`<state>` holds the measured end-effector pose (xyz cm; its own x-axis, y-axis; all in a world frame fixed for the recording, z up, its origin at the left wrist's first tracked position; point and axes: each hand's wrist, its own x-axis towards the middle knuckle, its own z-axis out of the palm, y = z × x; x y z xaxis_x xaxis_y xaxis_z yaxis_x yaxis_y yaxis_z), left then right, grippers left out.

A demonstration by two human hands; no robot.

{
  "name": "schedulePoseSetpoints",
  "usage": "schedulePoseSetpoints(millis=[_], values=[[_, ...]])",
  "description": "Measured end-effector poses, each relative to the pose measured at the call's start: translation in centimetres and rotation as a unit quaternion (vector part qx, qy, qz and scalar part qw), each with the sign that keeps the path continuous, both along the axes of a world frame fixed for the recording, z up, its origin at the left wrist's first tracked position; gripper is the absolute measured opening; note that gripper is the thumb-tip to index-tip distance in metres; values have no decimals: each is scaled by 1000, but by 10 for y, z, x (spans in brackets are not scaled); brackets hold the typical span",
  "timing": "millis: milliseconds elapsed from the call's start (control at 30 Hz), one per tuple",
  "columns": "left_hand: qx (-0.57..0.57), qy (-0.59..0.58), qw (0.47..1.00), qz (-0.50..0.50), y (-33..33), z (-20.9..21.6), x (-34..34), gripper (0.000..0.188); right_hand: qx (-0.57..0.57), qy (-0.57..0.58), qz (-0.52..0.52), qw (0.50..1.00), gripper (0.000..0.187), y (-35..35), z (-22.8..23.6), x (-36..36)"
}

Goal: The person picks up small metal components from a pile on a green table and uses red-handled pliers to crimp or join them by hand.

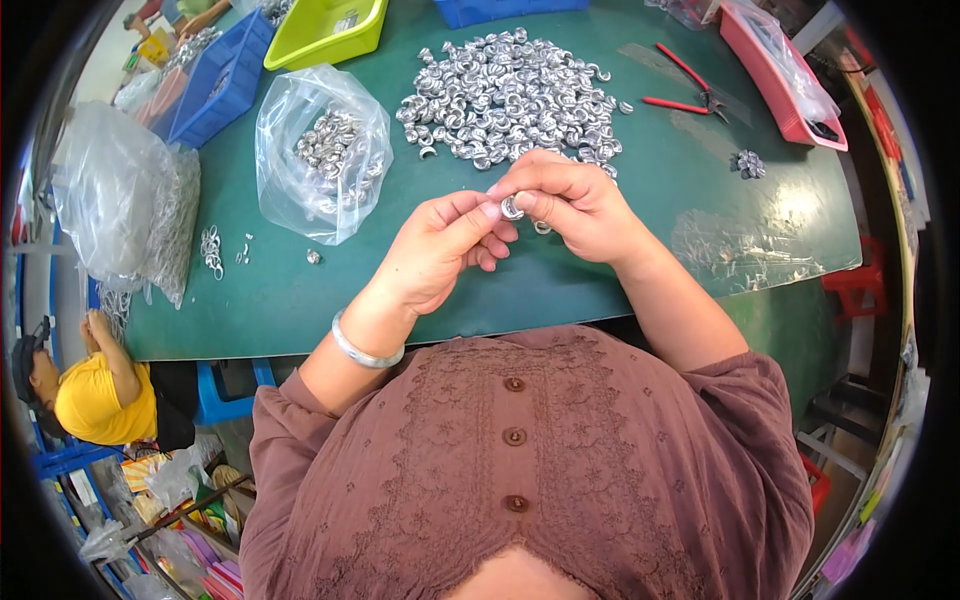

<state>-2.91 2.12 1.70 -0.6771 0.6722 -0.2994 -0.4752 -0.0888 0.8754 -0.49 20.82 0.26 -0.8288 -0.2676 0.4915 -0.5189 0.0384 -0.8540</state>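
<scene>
While left hand (432,243) and right hand (585,212) pinch a seemingly curved piece (511,208) near the metal pile (510,97), light, even pressure suits.

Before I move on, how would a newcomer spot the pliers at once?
Find the green tabletop. On its far right part, between the heap of silvery pieces and the pink tray, lie the pliers. Their two long red handles, spread in a V, set them apart.

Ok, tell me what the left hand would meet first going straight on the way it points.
The left hand aims rightward, so it would likely meet the small silver piece first, with the right hand close behind; depth there is hard to judge.
</scene>
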Motion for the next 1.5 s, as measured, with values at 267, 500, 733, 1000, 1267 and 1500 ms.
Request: schedulePoseSetpoints(millis=[267, 500, 733, 1000, 1267, 1500], values=[[76, -72, 994, -3, -1, -1, -1, 17, 11, 25, -10, 1000, 15, -1, -2, -1], [65, -67, 995, 27, 0, -4, 3, 16, 34, 1, -15, 999, 15, -2, -2, -1], [103, -116, 986, 56, 1, -6, 3, 16, -50, -195, -47, 978, 15, -1, 8, 8], [104, -86, 986, 98, 7, -7, 7, 16, -63, -197, -33, 978, 11, -2, 11, 15], [99, -74, 988, 97, 9, -6, 9, 17, -111, -195, -31, 974, 11, -4, 6, 15], [106, -69, 987, 101, 10, -6, 9, 15, -104, -194, -30, 975, 11, -3, 6, 16]])
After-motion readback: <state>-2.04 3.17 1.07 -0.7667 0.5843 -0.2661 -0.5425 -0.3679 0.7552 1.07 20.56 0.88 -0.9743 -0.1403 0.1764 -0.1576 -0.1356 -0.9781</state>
